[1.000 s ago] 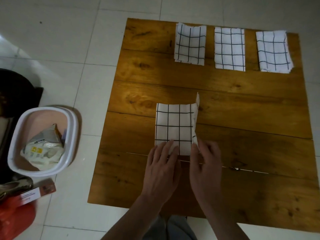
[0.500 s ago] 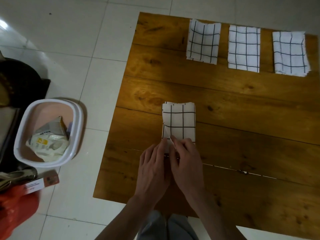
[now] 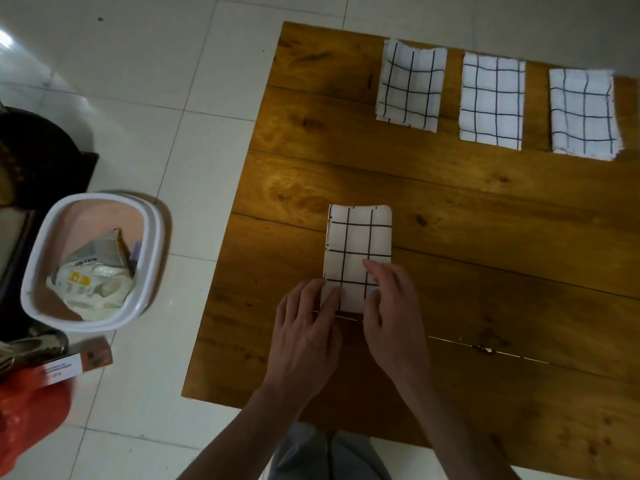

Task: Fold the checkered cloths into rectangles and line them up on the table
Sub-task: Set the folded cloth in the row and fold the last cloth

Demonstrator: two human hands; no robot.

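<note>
A folded checkered cloth (image 3: 358,252) is lying flat on the wooden table (image 3: 485,220), toward the table's near left part, forming an upright rectangle with its long sides running away from the person. Its far edge is showing a slight curl of layered fabric.

The left hand (image 3: 304,327) is resting on the cloth's near left corner, fingers extended and lying flat on the fabric, nothing gripped. The right hand (image 3: 391,306) is covering the near right corner, fingers mostly straight and pressing down on the cloth; whether the thumb is tucking under the edge cannot be told. The two hands are sitting just beside each other, and both forearms are entering from the bottom of the frame.

Three more folded cloths are lying in a row along the far edge of the table, well apart from the near one: left cloth (image 3: 410,86), middle cloth (image 3: 491,100) and right cloth (image 3: 583,114). They are not touching each other. The left one is sitting slightly tilted with wavy edges.

On the tiled floor (image 3: 138,64) to the left of the table, a white bin (image 3: 152,237) is standing, holding crumpled wrappers (image 3: 91,278). Near it, a small box (image 3: 78,365) and something red (image 3: 31,420) are lying at the frame's lower left.
</note>
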